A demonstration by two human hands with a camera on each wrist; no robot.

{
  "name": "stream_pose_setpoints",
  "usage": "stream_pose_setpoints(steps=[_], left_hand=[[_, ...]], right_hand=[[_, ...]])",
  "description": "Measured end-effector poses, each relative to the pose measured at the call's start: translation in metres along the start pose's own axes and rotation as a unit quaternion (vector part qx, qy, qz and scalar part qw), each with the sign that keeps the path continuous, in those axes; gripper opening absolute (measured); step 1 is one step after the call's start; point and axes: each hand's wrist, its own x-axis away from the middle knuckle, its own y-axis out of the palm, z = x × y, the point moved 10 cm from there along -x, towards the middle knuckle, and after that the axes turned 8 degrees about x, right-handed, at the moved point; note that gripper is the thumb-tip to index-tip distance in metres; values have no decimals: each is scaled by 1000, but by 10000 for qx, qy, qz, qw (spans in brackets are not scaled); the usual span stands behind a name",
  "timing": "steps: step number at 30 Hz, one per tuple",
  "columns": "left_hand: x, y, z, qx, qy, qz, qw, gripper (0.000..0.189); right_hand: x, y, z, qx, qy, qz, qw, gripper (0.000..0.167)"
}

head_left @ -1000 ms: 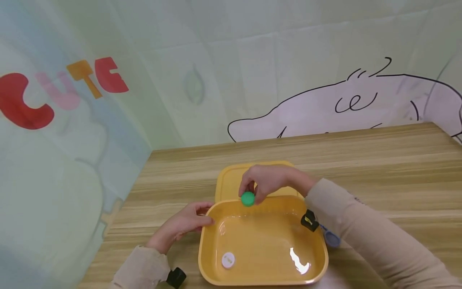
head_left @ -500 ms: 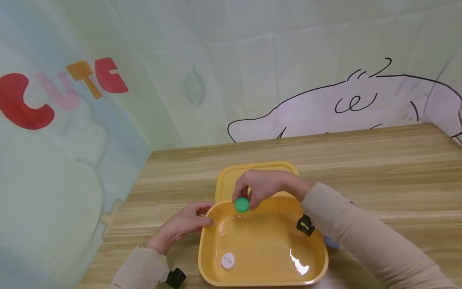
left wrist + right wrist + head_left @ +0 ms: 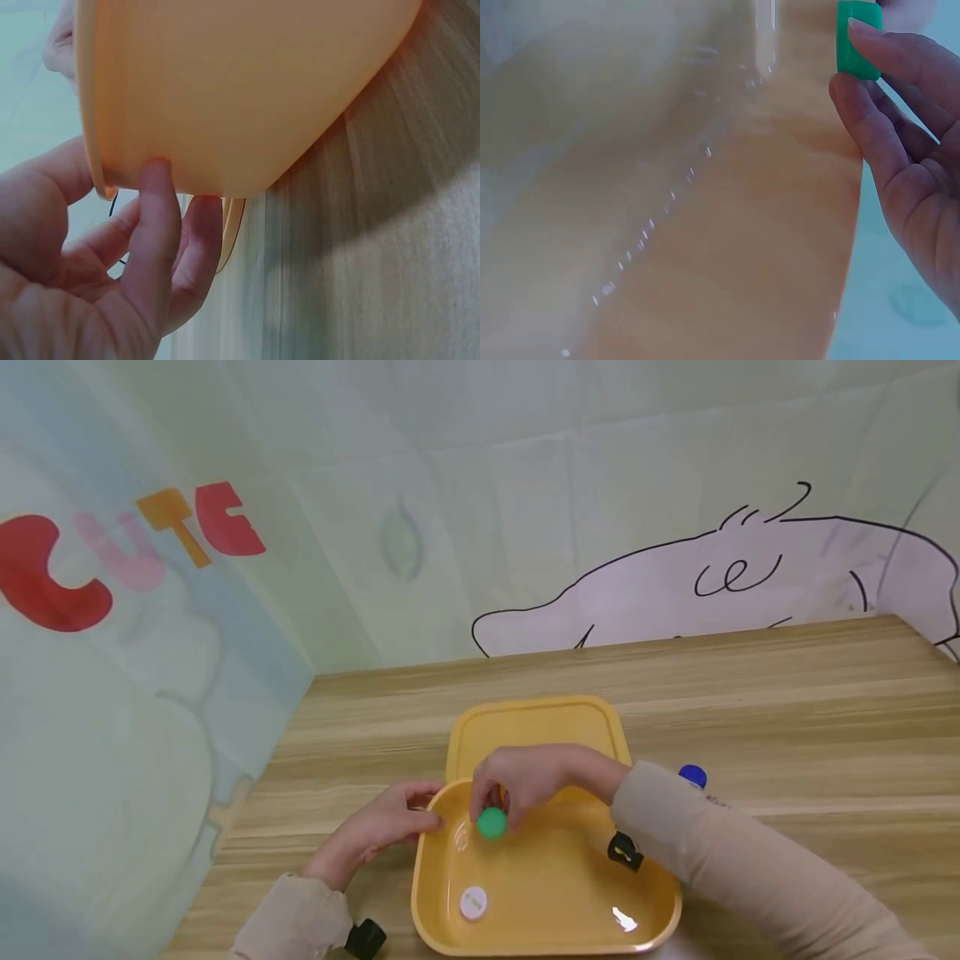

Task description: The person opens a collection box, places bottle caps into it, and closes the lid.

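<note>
My left hand (image 3: 382, 825) holds the left back corner of a deep yellow plastic box (image 3: 570, 881). In the left wrist view its thumb is at the rim and its fingertips press the outer wall (image 3: 247, 97). Over the box's left back part, my right hand (image 3: 525, 781) pinches a small green round cap (image 3: 492, 822). The right wrist view shows the green cap (image 3: 859, 45) between the thumb and fingertips, just inside the box wall. A white round disc (image 3: 473, 903) with faint yellowish marks lies on the box's floor at front left.
Behind the box lies a yellow lid (image 3: 540, 720), partly covered by the right hand. A blue-topped object (image 3: 693, 776) stands on the wooden table (image 3: 787, 718) beyond the right sleeve, which hides its lower part. A printed cloth (image 3: 487, 510) hangs behind the table.
My right hand has moved left and toward the front with the green cap, down into the box. The blue-topped object has come into view behind the sleeve. My left hand stays put.
</note>
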Motion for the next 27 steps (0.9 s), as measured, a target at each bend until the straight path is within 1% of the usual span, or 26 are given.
stream_pose_setpoints(steps=[4, 9, 13, 19, 24, 27], left_hand=[[-1, 0, -1, 1, -17, 24, 10000, 48], [-1, 0, -2, 17, -36, 22, 10000, 48], [-1, 1, -2, 54, -15, -19, 10000, 49], [-2, 3, -2, 138, 60, -123, 9998, 49], [-2, 0, -4, 129, 32, -98, 9999, 48], [-2, 0, -4, 117, 16, -88, 9999, 48]], right_hand=[[-4, 13, -1, 163, -16, -211, 9996, 34], [-8, 25, 1, 311, -105, -365, 9988, 35], [-12, 32, 3, 432, -150, -361, 9983, 35], [-20, 42, 5, 455, -148, -438, 9979, 37], [-26, 47, 3, 592, -288, -442, 9968, 37], [-28, 50, 3, 561, -289, -457, 9970, 36]])
